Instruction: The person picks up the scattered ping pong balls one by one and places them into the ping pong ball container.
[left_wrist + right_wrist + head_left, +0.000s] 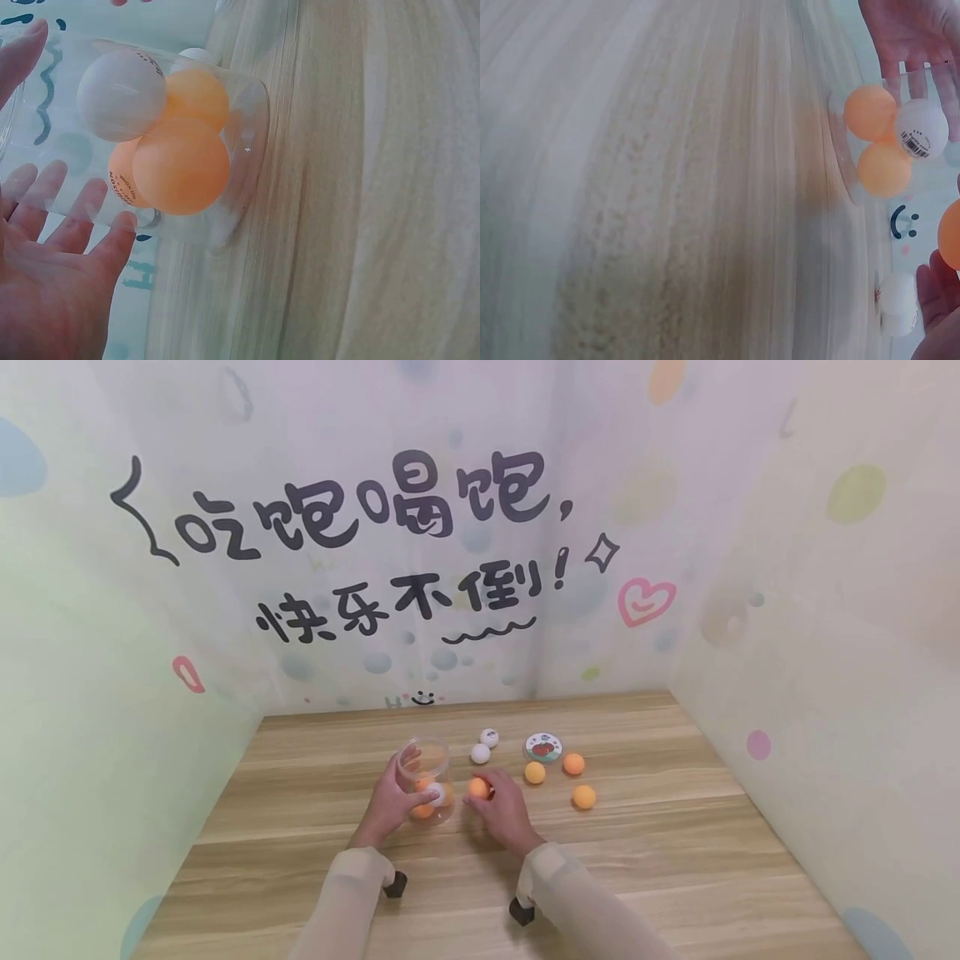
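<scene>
My left hand (385,803) grips a clear plastic jar (442,763) on the table, thumb on the near side and fingers round the back. Inside it lie orange table tennis balls (181,166) and a white table tennis ball (121,95), all near the bottom. The jar's mouth is uncovered. Just right of the jar, my right hand (507,812) pinches an orange table tennis ball (477,788) between thumb and fingers. That ball also shows at the right edge of the right wrist view, apart from the jar.
Two white balls (480,753) sit behind my right hand. To the right lie a round lid (543,747) with a red picture and three loose orange balls (583,797). Printed curtain walls (787,635) enclose the wooden table (675,860) at the back and sides.
</scene>
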Available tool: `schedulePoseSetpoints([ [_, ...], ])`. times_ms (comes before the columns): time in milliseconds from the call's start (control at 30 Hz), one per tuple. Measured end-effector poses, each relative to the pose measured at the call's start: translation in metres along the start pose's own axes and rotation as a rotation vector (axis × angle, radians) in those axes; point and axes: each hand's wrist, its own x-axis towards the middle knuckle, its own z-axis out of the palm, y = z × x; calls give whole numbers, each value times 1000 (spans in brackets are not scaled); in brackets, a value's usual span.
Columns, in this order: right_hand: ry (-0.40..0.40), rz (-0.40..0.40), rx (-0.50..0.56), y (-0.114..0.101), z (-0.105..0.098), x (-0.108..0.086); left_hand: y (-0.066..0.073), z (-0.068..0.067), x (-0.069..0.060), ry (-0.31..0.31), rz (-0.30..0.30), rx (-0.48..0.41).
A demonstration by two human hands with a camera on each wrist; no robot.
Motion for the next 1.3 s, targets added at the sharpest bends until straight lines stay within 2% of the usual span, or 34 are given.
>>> schedulePoseSetpoints([
  [267,18,-15,100,-9,2,0,0,-2,0,-12,-5,0],
  [500,46,8,183,-18,2,3,0,-2,-1,-20,0,-3],
  [700,70,-10,175,-25,3,7,0,-2,-1,-14,-6,4],
  [933,81,16,195,-31,0,8,0,-3,-1,-19,-18,-11],
  [1300,97,-28,187,-42,-1,10,0,-2,0,-21,6,-10],
])
